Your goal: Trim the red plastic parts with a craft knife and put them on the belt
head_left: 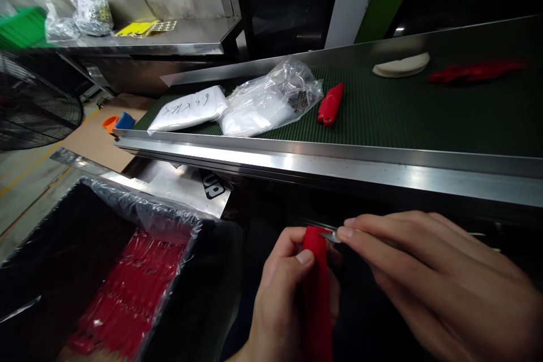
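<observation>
My left hand [282, 288] is wrapped round a long red plastic part [316, 294], held upright at the lower middle of the head view. My thumb presses on its face near the top end. From the right comes my right hand [424, 271], with thumb and fingertips pinched on a small pointed metal blade [331, 235]. The blade's tip touches the top end of the red part, or lies very close to it. Most of the blade is hidden in the fingers, so its full shape cannot be made out.
A green conveyor belt [382, 119] with a metal rail [360, 167] runs across ahead, bearing a red piece [331, 104], white packages [190, 108] and a pale pad [401, 65]. At left stand a lined black bin [212, 271] of red parts and a fan [38, 102].
</observation>
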A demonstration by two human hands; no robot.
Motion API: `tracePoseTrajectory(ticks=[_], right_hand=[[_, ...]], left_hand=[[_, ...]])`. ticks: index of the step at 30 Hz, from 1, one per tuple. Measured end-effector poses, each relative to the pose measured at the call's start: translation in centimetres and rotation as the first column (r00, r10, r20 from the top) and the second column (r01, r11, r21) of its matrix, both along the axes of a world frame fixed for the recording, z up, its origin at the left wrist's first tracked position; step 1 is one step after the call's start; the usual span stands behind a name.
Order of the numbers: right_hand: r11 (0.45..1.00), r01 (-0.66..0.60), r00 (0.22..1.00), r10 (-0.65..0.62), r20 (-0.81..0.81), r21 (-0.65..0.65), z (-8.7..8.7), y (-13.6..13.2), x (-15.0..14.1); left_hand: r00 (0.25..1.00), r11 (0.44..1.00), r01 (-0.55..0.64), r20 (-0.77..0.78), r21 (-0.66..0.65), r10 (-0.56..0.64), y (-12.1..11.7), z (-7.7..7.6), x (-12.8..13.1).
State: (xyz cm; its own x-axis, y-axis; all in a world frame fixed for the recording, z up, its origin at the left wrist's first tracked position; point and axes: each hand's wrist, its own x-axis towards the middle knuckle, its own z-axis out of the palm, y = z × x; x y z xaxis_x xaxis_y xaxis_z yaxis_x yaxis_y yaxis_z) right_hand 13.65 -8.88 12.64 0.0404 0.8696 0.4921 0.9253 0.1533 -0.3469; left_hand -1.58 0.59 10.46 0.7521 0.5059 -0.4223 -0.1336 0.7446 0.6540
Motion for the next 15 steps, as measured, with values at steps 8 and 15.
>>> tracePoseTrajectory(ticks=[8, 15], right_hand=[[1.000, -0.021, 1.000, 0.021, 0.000, -0.023, -0.4, -0.7, -1.1], [0.999, -0.037, 0.998, 0.038, 0.042, -0.024, -0.8, -1.3, -1.8]], left_hand=[[0.998, 0.998, -0.054, -0.026, -0.040, 0.053, 0.8, 1.1, 0.1], [0.996, 0.999, -0.046, -0.078, -0.003, 0.046, 1.7, 1.9, 0.2]])
